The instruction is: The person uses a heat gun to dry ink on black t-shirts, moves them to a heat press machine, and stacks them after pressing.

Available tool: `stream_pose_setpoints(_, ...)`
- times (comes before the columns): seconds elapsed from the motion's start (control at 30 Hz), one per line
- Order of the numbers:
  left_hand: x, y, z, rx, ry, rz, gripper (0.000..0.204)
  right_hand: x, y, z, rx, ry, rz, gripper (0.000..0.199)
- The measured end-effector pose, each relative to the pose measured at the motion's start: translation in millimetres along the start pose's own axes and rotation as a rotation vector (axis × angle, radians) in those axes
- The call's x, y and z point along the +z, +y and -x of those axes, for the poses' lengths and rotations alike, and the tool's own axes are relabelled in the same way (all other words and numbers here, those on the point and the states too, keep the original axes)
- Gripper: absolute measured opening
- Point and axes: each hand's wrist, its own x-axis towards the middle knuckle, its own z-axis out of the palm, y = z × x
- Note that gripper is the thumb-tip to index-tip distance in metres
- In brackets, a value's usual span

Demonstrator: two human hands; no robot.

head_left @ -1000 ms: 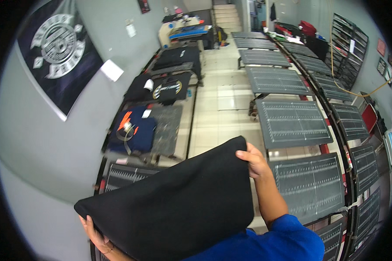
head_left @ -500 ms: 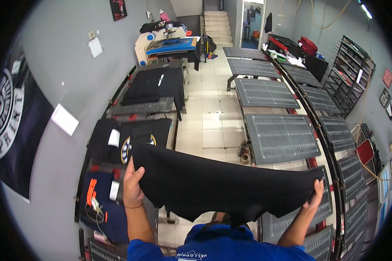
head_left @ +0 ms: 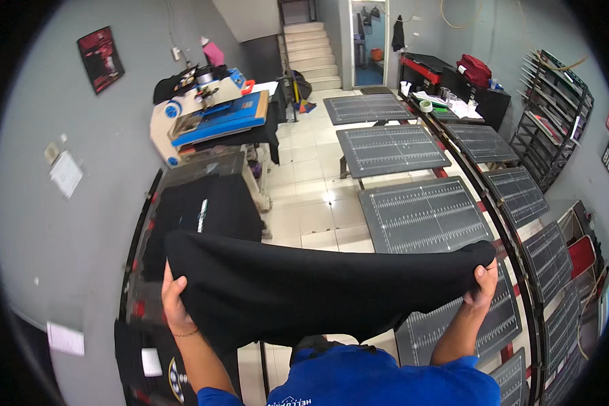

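A plain black piece of fabric (head_left: 325,287), seemingly a garment, hangs stretched between my two hands across the aisle. Its left end is gripped by my left hand (head_left: 174,301), thumb on the near side and most fingers hidden behind the cloth. My right hand (head_left: 483,284) pinches the opposite end, fingers curled into the fabric. Beyond the left end, a black shirt (head_left: 216,196) with a small white mark lies on the left row of boards. Below my left forearm is another black shirt (head_left: 132,355) with a round print and a white paper on it.
Grey boards with white ruled lines (head_left: 423,215) line the right side, with a dark rail (head_left: 477,203) beside them. A blue and cream press machine (head_left: 216,122) stands far left. Steps (head_left: 308,54) rise at the back. A black rack (head_left: 551,122) leans by the right wall.
I have moved forward along the aisle, so the press and boards appear nearer. The fabric, still stretched between both hands, sits further left in view, now in front of the shirt with the white mark.
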Motion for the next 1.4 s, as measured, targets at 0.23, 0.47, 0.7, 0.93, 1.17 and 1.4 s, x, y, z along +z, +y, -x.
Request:
stream_pose_setpoints(0.23, -7.2, -110.3, -324.2, -0.066, -0.218, -0.106, 0.063, 31.6, 109.1, -203.8, -0.11, 0.21, 0.12, 0.035)
stream_pose_setpoints(0.47, 61.3, -292.2, -682.4, -0.458, -0.404, 0.176, 0.04, 40.2, 218.6, -447.9, 0.03, 0.356, 0.278, 0.033)
stream_pose_setpoints(0.7, 187.2, -447.7, -953.1, -0.594, -0.379, 0.16, 0.023, -5.0, 325.3, -704.3, 0.006, 0.433, 0.079, 0.027)
stream_pose_setpoints(0.93, 224.7, -429.4, -1023.6, -0.506, -0.563, 0.295, 0.035, 21.1, 311.2, -796.8, 0.002, 0.447, -0.015, 0.028)
stream_pose_setpoints(1.17, 123.0, -516.0, -944.6, -0.779, -0.443, 0.0, 0.04, -32.9, 396.3, -676.7, 0.469, 0.711, 0.243, 0.046)
stream_pose_setpoints(1.4, -42.7, -703.7, -852.4, -0.879, -0.368, -0.692, 0.047, -141.7, 559.9, -569.0, 0.909, 0.611, 1.006, 0.054)
